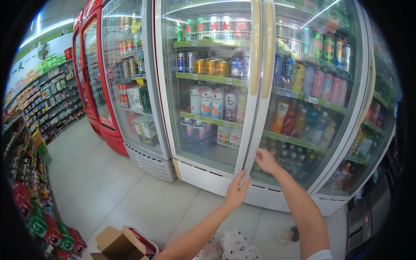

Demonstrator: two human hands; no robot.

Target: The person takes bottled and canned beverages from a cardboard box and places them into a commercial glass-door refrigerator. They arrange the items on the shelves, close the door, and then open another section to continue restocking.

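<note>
My left hand is empty, thumb and fingers apart, close to the lower part of where the two doors of a white glass-door drinks fridge meet. Slightly higher and to the right, my right hand has its fingers curled by the frame of the right glass door; whether they touch it is unclear. Both doors look shut. Behind the left pane stand Heineken cans, gold cans and a Heineken carton. Small bottles line the bottom behind the right pane, below mixed drink bottles.
An opened cardboard box is on the tiled floor at lower left, by a red basket. Red coolers stand farther left. Stocked shelves line the left side. A dark appliance is at right.
</note>
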